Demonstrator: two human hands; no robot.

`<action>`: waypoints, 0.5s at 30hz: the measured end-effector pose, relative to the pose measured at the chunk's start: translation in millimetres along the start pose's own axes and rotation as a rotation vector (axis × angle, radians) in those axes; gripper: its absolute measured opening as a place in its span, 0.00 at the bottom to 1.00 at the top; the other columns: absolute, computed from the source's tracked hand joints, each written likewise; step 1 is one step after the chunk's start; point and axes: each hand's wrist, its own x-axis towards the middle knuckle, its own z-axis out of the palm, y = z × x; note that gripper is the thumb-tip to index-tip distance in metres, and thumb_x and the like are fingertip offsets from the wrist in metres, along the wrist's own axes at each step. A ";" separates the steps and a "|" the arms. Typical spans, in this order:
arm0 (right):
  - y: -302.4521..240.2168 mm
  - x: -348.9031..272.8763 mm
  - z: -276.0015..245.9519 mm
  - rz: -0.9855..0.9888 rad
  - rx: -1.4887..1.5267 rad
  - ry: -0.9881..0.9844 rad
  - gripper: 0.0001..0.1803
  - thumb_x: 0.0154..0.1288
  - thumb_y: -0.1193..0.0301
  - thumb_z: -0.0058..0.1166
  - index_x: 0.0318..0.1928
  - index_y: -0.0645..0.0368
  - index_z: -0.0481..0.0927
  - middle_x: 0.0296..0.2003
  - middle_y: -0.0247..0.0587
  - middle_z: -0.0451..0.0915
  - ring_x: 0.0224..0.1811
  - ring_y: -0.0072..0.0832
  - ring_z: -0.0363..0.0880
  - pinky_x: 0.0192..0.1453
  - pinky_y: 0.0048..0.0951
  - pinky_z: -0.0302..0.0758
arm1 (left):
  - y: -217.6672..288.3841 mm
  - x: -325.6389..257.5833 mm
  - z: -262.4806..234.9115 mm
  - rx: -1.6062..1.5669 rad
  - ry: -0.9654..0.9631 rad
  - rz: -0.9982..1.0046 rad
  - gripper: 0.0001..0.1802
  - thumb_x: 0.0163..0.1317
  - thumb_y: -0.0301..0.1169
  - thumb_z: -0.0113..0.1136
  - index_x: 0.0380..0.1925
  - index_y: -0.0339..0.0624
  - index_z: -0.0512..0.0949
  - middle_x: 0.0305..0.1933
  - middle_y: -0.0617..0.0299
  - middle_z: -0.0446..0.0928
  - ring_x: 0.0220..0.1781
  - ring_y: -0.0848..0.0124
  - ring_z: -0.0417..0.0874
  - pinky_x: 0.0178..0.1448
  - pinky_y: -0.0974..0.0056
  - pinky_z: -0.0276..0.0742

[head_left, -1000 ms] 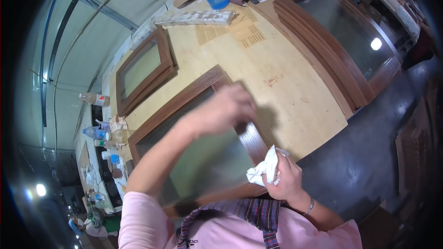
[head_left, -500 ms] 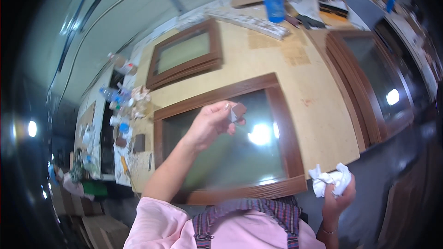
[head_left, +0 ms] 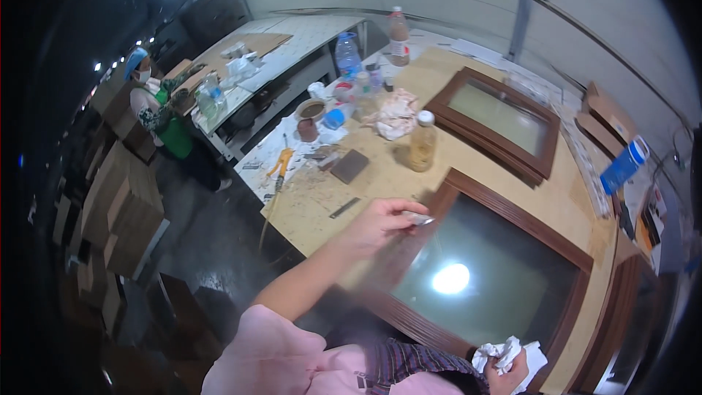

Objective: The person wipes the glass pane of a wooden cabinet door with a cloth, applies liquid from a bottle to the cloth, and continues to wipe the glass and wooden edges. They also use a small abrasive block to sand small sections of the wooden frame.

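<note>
My left hand (head_left: 376,228) is closed in a pinch over the left side of a brown wooden-framed glass panel (head_left: 515,221). Between its fingertips is a small folded piece of sandpaper (head_left: 420,218), pale and mostly covered by the fingers. At the panel's near right corner, my right hand (head_left: 510,377) grips a crumpled white tissue (head_left: 503,353). A bright light reflects in the panel's glass. Beyond my left hand stand a capped bottle of yellowish liquid (head_left: 423,148) and a flat dark block (head_left: 350,167). A thin metal strip (head_left: 344,208) lies nearer.
A smaller framed panel (head_left: 486,143) lies farther back, beside a stained crumpled rag (head_left: 393,114). Cups, bottles and an orange-handled tool (head_left: 281,163) crowd the table's left side. A blue bottle (head_left: 624,166) stands far right. A person (head_left: 167,106) works at another table; stacked boards (head_left: 124,205) stand left.
The view has swung left, bringing the other table and the person into clearer sight. My left hand has moved from over the glass to the panel's left side. Both hands keep their holds.
</note>
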 end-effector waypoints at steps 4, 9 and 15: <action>-22.9 12.8 59.3 -0.094 -0.055 0.028 0.22 0.54 0.76 0.64 0.51 0.64 0.80 0.42 0.49 0.82 0.47 0.42 0.81 0.53 0.39 0.75 | 25.4 -29.4 -134.9 0.049 0.275 0.131 0.21 0.64 0.20 0.55 0.58 0.30 0.77 0.53 0.55 0.81 0.51 0.71 0.82 0.59 0.65 0.78; -59.3 31.6 114.9 -0.377 -0.430 0.212 0.13 0.54 0.69 0.65 0.40 0.57 0.80 0.32 0.46 0.79 0.34 0.46 0.78 0.40 0.39 0.75 | 63.9 -16.7 -290.0 0.285 0.597 0.174 0.23 0.58 0.16 0.58 0.56 0.32 0.78 0.45 0.60 0.82 0.45 0.73 0.81 0.50 0.69 0.77; -72.1 29.5 127.1 -0.207 -0.581 0.207 0.14 0.56 0.68 0.61 0.42 0.60 0.78 0.32 0.49 0.77 0.34 0.49 0.77 0.41 0.43 0.74 | 74.4 54.4 -438.3 0.966 0.760 0.427 0.16 0.54 0.15 0.61 0.44 0.36 0.81 0.41 0.56 0.81 0.44 0.64 0.83 0.49 0.61 0.78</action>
